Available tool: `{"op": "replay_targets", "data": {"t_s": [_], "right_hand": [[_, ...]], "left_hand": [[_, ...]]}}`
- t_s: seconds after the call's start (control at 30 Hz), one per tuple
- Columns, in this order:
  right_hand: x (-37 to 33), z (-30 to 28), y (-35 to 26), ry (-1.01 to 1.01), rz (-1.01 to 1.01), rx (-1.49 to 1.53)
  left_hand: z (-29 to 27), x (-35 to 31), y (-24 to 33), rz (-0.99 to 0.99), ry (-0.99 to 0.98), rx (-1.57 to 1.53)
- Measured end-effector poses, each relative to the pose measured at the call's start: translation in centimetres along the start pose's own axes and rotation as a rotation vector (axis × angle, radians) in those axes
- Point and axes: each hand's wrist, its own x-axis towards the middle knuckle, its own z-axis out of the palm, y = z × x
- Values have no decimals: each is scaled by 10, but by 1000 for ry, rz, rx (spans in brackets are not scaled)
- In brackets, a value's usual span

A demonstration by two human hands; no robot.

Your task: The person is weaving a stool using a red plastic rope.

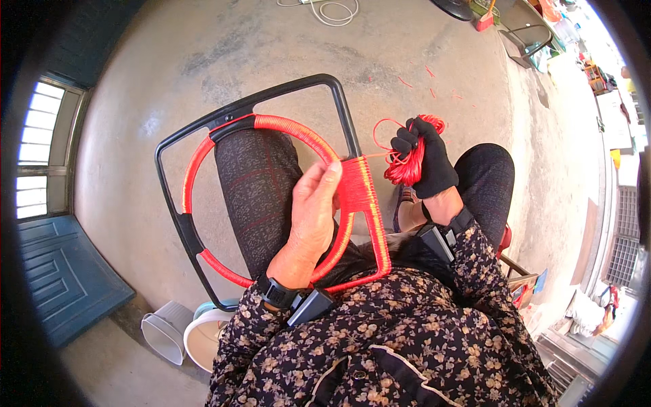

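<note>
Across my lap lies a black metal frame (291,87), a rounded rectangle with a ring inside it. Red cord is wound around much of the ring and along the frame's right side, with a wide wrapped band (358,184) joining the two. My bare left hand (313,207) grips the ring beside that band, thumb on top, its fingers partly hidden behind. A bundle of loose red cord (409,165) is clutched in my right hand (435,159), which wears a black glove. One strand runs taut from the band's upper edge to the bundle, and a loop stands out above it.
Red cord scraps (405,82) are scattered on the concrete floor ahead. A pale bucket (165,332) and a basin (202,341) stand at lower left, near a blue panelled door (74,275). A white cable (334,13) lies far ahead. Household items crowd the right edge.
</note>
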Motion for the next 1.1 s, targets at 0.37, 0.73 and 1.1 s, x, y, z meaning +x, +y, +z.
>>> {"op": "replay_targets", "data": {"t_s": [0.37,0.73,1.1], "right_hand": [[-23,-16,4,152,113,-345],[-26,7,-41,393,-340,-1466],[-23,51,33,147,106,-1019]], "left_hand": [[15,-13,-4,-83,-158,81],[4,-15,-8,-66,-226,141],[-2,-12,-12,385,182,297]]}}
